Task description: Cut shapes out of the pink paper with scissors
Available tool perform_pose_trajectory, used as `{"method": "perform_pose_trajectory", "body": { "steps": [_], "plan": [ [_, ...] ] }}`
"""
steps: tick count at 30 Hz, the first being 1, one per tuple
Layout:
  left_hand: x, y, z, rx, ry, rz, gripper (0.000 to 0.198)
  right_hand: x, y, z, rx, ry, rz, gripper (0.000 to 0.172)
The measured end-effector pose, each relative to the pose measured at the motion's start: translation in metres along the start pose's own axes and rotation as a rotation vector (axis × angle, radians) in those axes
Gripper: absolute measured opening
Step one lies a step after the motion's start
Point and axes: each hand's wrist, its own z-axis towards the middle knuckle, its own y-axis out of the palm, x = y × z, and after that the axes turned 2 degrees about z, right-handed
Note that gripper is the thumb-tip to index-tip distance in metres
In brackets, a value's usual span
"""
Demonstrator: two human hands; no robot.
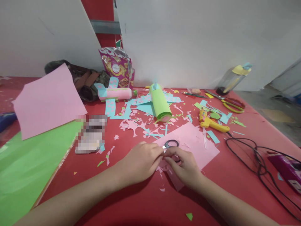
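Note:
My left hand (144, 160) and my right hand (184, 166) meet over the table, fingertips pinched together. Whatever sits between the fingers is too small and hidden to make out. Right behind the fingers lie scissors (167, 144) with black handle loops, partly covered by my right hand. Under them is a pink paper sheet (207, 153) strewn with small scraps. Beyond my hands stands a model plane (161, 105) with a rolled green paper body and light blue wings. To its left lies a pink bottle plane (117, 94) with blue spotted wings.
A yellow glue gun (215, 125) lies right, its black cable running to a purple box (288, 174). Larger scissors (231, 105) and a clear bottle (231, 81) are behind. Left are green paper (44, 169), pink paper (49, 103) and a blurred flat object (90, 136). A snack bag (117, 67) stands behind.

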Motion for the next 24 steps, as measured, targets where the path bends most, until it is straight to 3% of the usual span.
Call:
{"method": "perform_pose_trajectory", "body": {
  "steps": [14, 24],
  "plan": [
    [-0.005, -0.008, 0.000, 0.004, -0.009, 0.034, 0.020, -0.001, -0.002, 0.001, 0.041, -0.014, -0.055, 0.013],
    [-0.041, -0.033, -0.010, -0.240, -0.173, 0.133, 0.023, 0.004, -0.001, 0.002, 0.066, 0.029, -0.021, 0.014]
  ]
}}
